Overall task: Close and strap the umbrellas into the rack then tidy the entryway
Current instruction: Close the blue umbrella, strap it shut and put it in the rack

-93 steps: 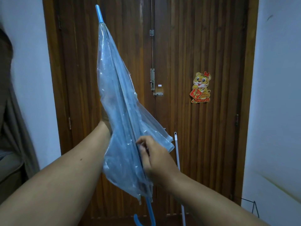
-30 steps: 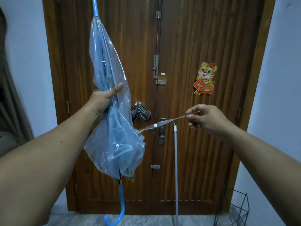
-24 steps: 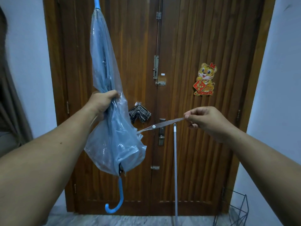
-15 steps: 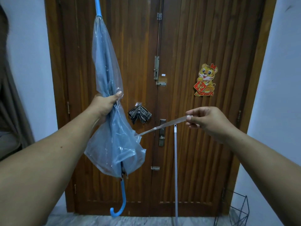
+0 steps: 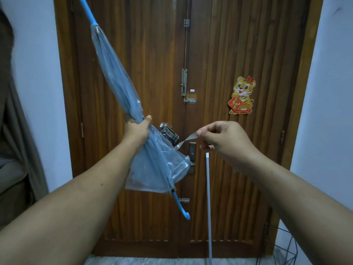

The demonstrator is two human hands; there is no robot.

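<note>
A closed clear-blue umbrella slants in front of the wooden door, tip up at the left, blue hooked handle low near the middle. My left hand grips the gathered canopy around its middle. My right hand pinches the end of the umbrella's clear strap, which curves slack from the canopy to my fingers. The lower canopy hangs loose below my left hand. A black wire rack shows partly at the bottom right corner.
A white pole leans upright against the door, just below my right hand. A dark checked cloth hangs by the door handle. A tiger sticker is on the door's right leaf. A curtain hangs at the left.
The umbrella has tilted, its tip leaning left and its handle swinging right. My right hand has moved the strap in toward the canopy, and the strap has gone slack.
</note>
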